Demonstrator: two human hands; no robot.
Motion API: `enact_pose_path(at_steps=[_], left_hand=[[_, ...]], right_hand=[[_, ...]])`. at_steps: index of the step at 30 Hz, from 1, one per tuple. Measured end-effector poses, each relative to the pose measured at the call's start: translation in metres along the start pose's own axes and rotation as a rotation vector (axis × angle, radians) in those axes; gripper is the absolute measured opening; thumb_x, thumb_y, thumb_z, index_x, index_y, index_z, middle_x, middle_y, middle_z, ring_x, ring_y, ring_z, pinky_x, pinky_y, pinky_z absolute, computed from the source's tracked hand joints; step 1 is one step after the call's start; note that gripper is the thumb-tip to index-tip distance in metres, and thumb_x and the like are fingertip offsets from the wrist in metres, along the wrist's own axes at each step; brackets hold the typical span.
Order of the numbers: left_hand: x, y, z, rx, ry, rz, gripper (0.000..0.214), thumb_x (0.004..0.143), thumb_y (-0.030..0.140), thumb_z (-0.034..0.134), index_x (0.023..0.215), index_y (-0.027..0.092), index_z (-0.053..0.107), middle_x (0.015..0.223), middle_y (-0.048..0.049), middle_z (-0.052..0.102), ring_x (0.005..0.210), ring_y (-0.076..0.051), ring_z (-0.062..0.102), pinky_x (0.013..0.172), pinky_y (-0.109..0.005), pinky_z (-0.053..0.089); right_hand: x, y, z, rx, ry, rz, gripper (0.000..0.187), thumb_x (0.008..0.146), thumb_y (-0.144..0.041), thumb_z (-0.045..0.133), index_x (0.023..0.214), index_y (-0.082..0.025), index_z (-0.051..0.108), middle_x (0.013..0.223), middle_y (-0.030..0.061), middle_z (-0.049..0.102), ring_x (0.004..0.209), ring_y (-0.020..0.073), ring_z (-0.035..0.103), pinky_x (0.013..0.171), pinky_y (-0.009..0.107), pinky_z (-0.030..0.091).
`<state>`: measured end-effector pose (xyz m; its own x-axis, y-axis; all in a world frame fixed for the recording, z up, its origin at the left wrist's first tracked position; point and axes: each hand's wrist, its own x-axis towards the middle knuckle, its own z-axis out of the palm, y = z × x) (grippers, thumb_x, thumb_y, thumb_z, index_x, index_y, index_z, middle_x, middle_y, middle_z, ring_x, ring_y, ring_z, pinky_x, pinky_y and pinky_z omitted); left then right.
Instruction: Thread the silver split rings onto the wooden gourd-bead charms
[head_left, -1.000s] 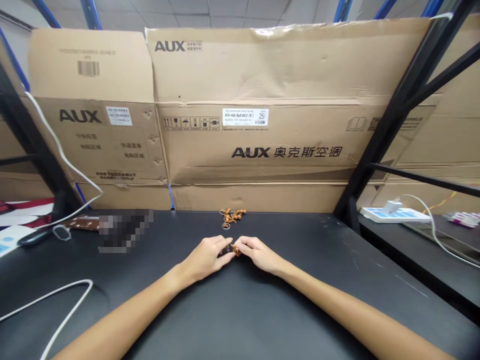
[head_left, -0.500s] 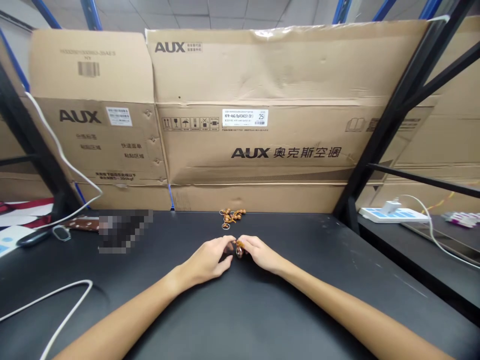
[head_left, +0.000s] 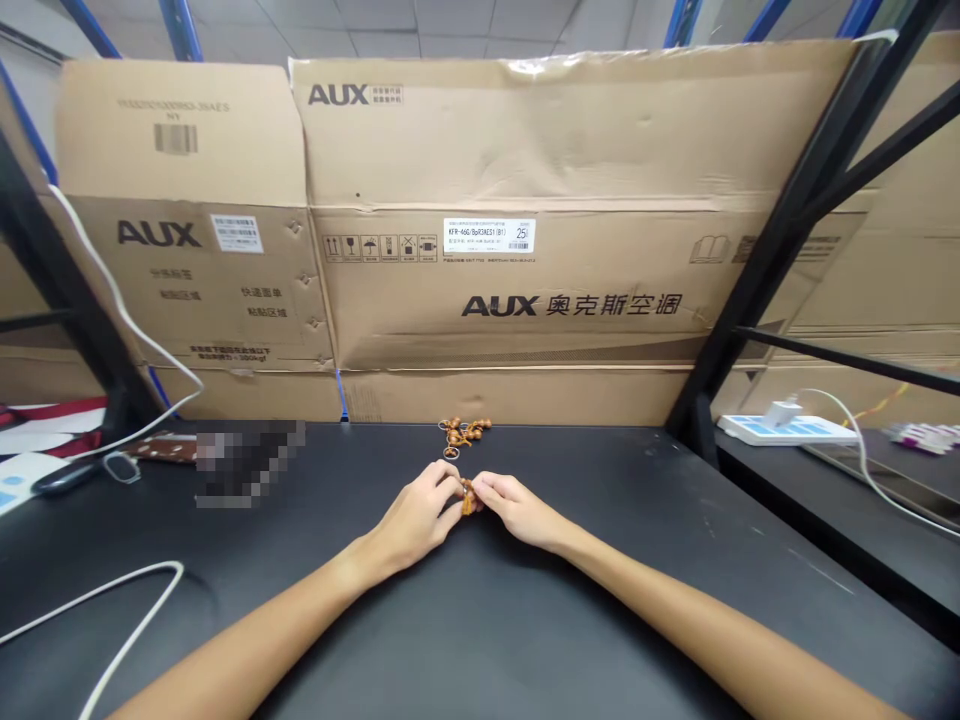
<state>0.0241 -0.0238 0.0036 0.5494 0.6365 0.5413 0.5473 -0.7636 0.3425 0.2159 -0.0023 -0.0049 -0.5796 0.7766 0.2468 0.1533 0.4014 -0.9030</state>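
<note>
2 hands, mine: L hand (head_left: 412,518), R hand (head_left: 521,512). Fingertips of both pinched tight on 1 small brown wooden gourd-shaped bead (head_left: 469,497), held between hands, mid-table. 1 small cluster of similar brown wooden beads w/ metal rings (head_left: 463,435) just ahead, exact count unclear. Surface = matte black tabletop (head_left: 600,610). Behind: 2 flattened tan cardboard AUX cartons (head_left: 525,130), black steel rack upright (head_left: 780,230). White power strip (head_left: 787,430) on lower right bench.

The left hand (head_left: 415,515) and right hand (head_left: 517,510) pinch a small wooden bead piece (head_left: 469,497) between them on the black surface (head_left: 600,560), near a cluster of wooden beads (head_left: 465,433) before cardboard AUX boxes (head_left: 495,290).
</note>
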Motion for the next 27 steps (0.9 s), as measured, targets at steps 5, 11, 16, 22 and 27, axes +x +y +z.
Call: enact_pose_path(at_steps=[5,11,16,22,27], left_hand=[[0.0,-0.002,0.0,0.047,-0.001,0.057,0.014,0.092,0.019,0.045,0.089,0.019,0.059,0.102,-0.0055,0.052,0.086,-0.015,0.057,0.081,-0.029,0.05],[0.001,0.001,-0.006,0.241,-0.022,0.225,0.014,0.092,0.018,0.045,0.091,0.019,0.06,0.108,-0.0089,0.052,0.093,-0.018,0.054,0.082,-0.032,0.049],[0.0,0.006,-0.011,0.173,-0.084,0.205,0.012,0.091,0.019,0.046,0.091,0.019,0.058,0.107,-0.0087,0.053,0.097,-0.019,0.055,0.087,-0.034,0.048],[-0.001,0.005,-0.011,0.123,-0.111,0.142,0.014,0.091,0.024,0.048,0.088,0.021,0.062,0.106,-0.0074,0.053,0.093,-0.019,0.055,0.084,-0.032,0.048],[0.001,-0.005,-0.01,0.26,-0.056,-0.027,0.015,0.089,0.026,0.052,0.101,0.02,0.057,0.107,-0.0077,0.054,0.096,-0.023,0.054,0.084,-0.038,0.046]], right_hand=[[0.002,0.001,-0.003,0.01,0.012,0.018,0.041,0.091,-0.053,0.039,0.07,-0.019,0.049,0.07,-0.001,0.051,0.069,0.0139,0.047,0.072,0.028,0.039],[0.008,0.008,-0.008,0.011,0.104,0.061,0.043,0.088,-0.056,0.038,0.069,-0.019,0.049,0.066,-0.0003,0.051,0.064,0.0146,0.047,0.065,0.029,0.04],[0.005,0.005,-0.005,-0.117,0.127,0.048,0.039,0.092,-0.048,0.036,0.07,-0.018,0.05,0.067,-0.0001,0.053,0.065,0.0139,0.049,0.066,0.028,0.04],[0.002,0.004,-0.002,-0.37,0.176,-0.006,0.032,0.094,-0.039,0.038,0.076,-0.019,0.055,0.074,0.0019,0.058,0.07,0.0157,0.052,0.068,0.03,0.043],[0.002,0.01,-0.012,-0.61,0.441,-0.14,0.022,0.093,-0.035,0.041,0.095,-0.02,0.057,0.094,0.0083,0.058,0.09,0.0218,0.051,0.083,0.037,0.041]])
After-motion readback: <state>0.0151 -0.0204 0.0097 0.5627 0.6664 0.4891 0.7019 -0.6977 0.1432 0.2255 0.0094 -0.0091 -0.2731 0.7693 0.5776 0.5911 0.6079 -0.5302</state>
